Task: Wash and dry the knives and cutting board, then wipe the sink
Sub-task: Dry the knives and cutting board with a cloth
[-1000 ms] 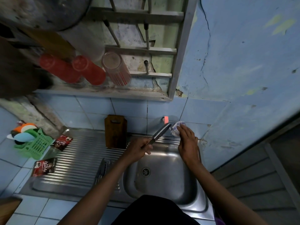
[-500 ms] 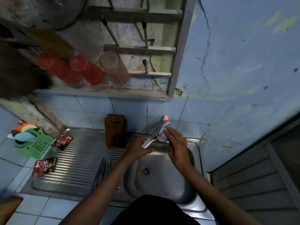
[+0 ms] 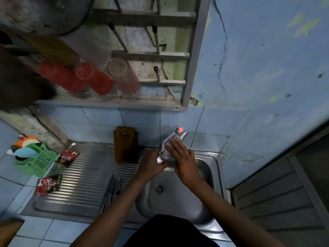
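Both hands are up over the far edge of the sink (image 3: 204,207). My left hand (image 3: 153,164) is clenched around a knife handle, I think, though the blade is buried under the checked cloth (image 3: 168,145) so it's hard to call. Right hand (image 3: 183,161) presses that cloth down with fingers wrapped over it, just below the tap (image 3: 182,135). Cutting board (image 3: 126,145) leans on the far tiles, left of my hands. More knives (image 3: 112,191) lie on the drainboard (image 3: 78,175).
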